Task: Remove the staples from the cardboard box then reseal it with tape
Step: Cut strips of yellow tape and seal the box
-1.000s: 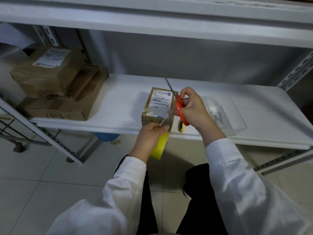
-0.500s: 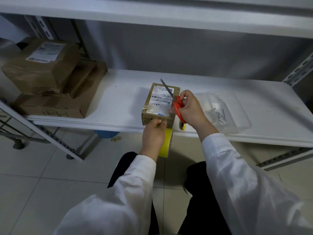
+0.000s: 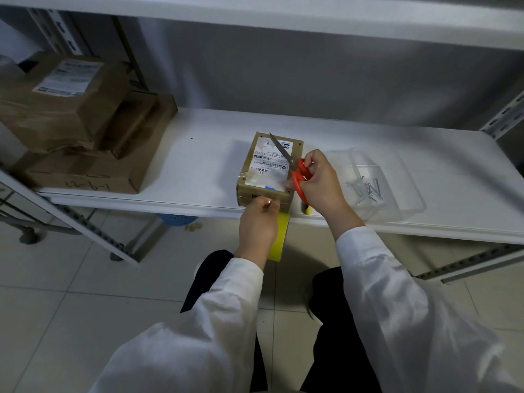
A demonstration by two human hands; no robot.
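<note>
Resealing step, by the look of it: your left hand (image 3: 259, 222) presses tape on the box (image 3: 269, 171) front, fingers pinched there, yellow roll (image 3: 279, 239) just below them. Right hand (image 3: 319, 181) fingers grip scissors (image 3: 297, 177), blades over the box top. Box sits at shelf (image 3: 198, 165) edge. Next: smooth tape flat, park scissors.

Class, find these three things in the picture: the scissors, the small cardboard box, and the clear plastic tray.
scissors (image 3: 298, 180): head view, on the orange handle loop.
small cardboard box (image 3: 269, 163): head view, on its white top label.
clear plastic tray (image 3: 408, 205): head view, on its right rim.
</note>
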